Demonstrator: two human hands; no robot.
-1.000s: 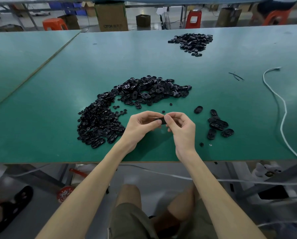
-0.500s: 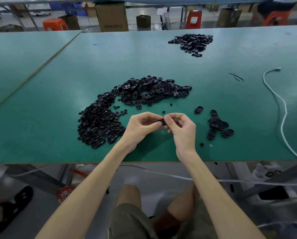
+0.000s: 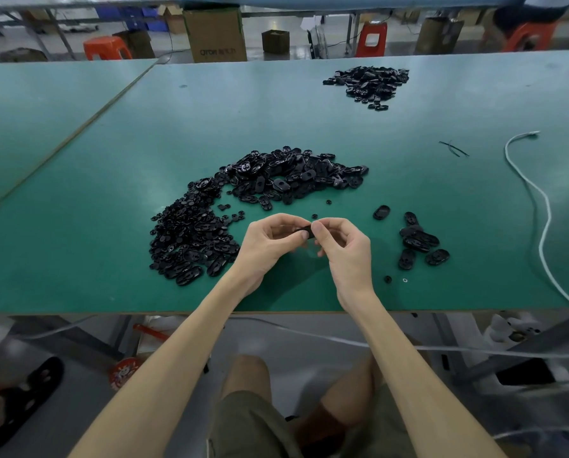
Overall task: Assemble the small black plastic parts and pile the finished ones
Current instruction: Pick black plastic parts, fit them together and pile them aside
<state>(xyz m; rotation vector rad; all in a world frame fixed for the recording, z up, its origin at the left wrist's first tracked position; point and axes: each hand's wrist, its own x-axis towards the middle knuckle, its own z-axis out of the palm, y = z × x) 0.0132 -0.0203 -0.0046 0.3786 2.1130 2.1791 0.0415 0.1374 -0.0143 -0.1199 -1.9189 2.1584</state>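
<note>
Two bare hands meet just above the near edge of the green surface. The left hand and the right hand hold one small black part between them. The left grip is curled in, and its fingertips pinch the left end of the part. The right grip is curled in too, and its fingertips pinch the right end. The fingers hide most of the part, so its shape is hard to see. The part is held up off the surface and does not touch it.

Behind and to the left of the hands lies a big pile of loose black parts. It bends in a curve around the left hand. To the right of the right hand is a small pile of oval black parts, some lying on top of each other. One oval lies alone between the two piles. A tiny black ring and a tiny white ring lie side by side near the front edge, right of the right wrist.

A far pile sits well back on the surface. A white cord snakes down the right side. Past the far edge stand a brown box and orange stools. Below the front edge you can see the person's knees and shorts.
</note>
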